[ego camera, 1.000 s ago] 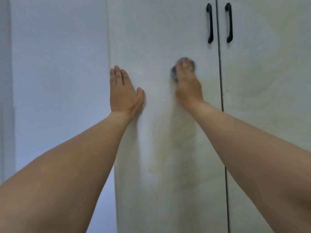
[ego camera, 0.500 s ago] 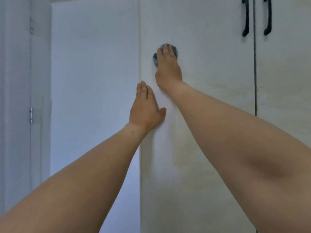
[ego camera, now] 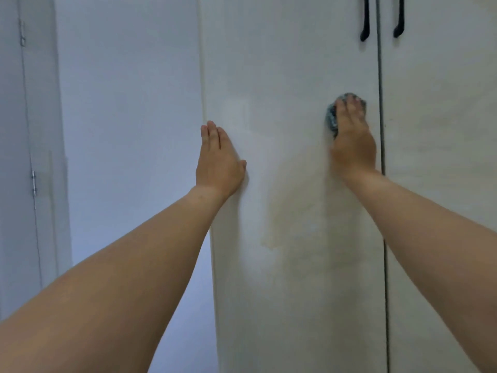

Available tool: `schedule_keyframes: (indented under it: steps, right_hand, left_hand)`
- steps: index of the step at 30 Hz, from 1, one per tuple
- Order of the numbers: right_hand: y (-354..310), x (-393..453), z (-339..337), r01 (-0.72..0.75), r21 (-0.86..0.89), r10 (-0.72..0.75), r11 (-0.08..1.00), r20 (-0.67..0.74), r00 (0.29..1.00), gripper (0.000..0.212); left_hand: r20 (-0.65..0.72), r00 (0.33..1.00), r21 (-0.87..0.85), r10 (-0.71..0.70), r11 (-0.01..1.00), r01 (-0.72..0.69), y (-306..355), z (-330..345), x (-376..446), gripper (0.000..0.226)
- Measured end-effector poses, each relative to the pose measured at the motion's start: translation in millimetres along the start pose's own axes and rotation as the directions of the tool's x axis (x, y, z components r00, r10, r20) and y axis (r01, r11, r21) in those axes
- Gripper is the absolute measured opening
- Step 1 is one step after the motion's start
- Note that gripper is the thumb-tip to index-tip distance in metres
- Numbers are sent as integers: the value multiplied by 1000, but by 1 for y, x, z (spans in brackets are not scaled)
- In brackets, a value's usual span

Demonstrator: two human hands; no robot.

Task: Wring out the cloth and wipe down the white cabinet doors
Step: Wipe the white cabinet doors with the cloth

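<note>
White wall beside tall white cabinet doors (ego camera: 295,238) | left hand (ego camera: 219,162) flat on the door edge, probably bracing | right hand (ego camera: 352,141) presses balled grey-blue cloth (ego camera: 331,120) near the centre seam, straight fingers, mid-wipe

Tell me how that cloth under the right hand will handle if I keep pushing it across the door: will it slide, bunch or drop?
The cloth looks soft: it is bunched under the right hand, so it will probably crumple. Pressed flat against the upright left door, it would likely drop if pressure eases. Whether it is wet cannot be told.
</note>
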State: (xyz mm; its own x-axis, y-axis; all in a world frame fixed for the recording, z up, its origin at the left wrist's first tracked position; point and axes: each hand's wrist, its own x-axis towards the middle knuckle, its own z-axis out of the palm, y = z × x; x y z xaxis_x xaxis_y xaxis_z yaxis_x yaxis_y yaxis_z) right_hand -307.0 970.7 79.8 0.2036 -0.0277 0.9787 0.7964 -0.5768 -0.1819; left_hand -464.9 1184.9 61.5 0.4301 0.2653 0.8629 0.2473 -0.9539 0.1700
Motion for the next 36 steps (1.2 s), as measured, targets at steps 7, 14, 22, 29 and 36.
schedule_keyframes:
  steps: [7, 14, 22, 29, 36]
  right_hand:
    - [-17, 8, -3, -319, 27, 320, 947, -46, 946, 67]
    - [-166, -3, 58, 274, 179, -310, 945, 216, 926, 65]
    - [-175, -13, 73, 476, 152, -500, 866, 257, 827, 57]
    - [-124, -27, 73, 16, 145, 6, 989, -151, 989, 58]
    - [-214, 1, 77, 349, 221, -404, 911, 297, 865, 61]
  left_hand:
    - [-54, 998, -59, 18, 998, -21, 3, 11, -24, 73]
    - [-155, 988, -141, 21, 989, -43, -16, 21, -46, 70]
    - [-193, 981, -292, 5, 954, -63, -16, 17, -49, 70]
    - [-162, 987, -170, -22, 985, -6, -13, 24, -47, 77]
    - [-160, 984, -361, -72, 932, 9, -13, 16, -51, 64]
